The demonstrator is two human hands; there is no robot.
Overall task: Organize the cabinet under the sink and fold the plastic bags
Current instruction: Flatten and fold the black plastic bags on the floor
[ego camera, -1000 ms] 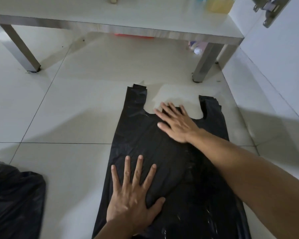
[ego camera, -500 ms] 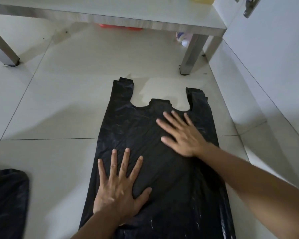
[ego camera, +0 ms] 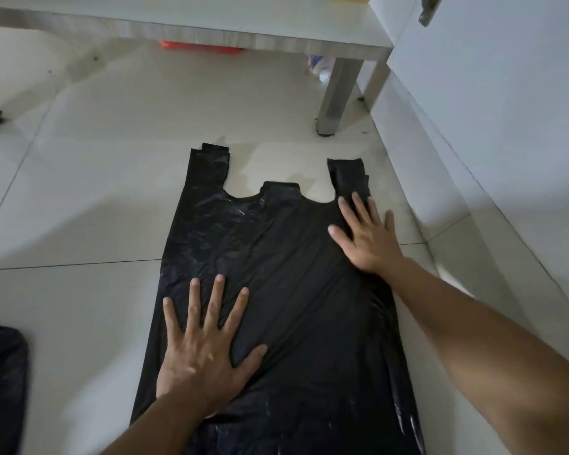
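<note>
Since the earlier frames the right hand (ego camera: 370,239) has slid from the middle of the black plastic bag (ego camera: 286,290) out toward its right edge, just below the right handle (ego camera: 349,175); the left hand (ego camera: 201,353) has stayed pressed on the lower left part of the bag; the view has also tipped a little lower. Both hands lie flat, palms down, fingers straight and spread; neither grips anything, they only press on the plastic; the right little finger reaches past the bag's edge onto the floor (ego camera: 96,208). That bag lies spread out on the pale tiled floor, handles pointing away from the person, the left handle (ego camera: 211,165) and the right one set apart by a scooped neckline with a small tab at its centre; its near end runs out of view at the bottom. Another dark bag (ego camera: 0,382) sits at the lower left edge, well apart from the first. Beyond the bag stands a low desk (ego camera: 211,14) with a grey leg (ego camera: 337,93) near the right handle; something red (ego camera: 201,47) lies under it; a white cabinet door (ego camera: 493,110) stands at the right.
</note>
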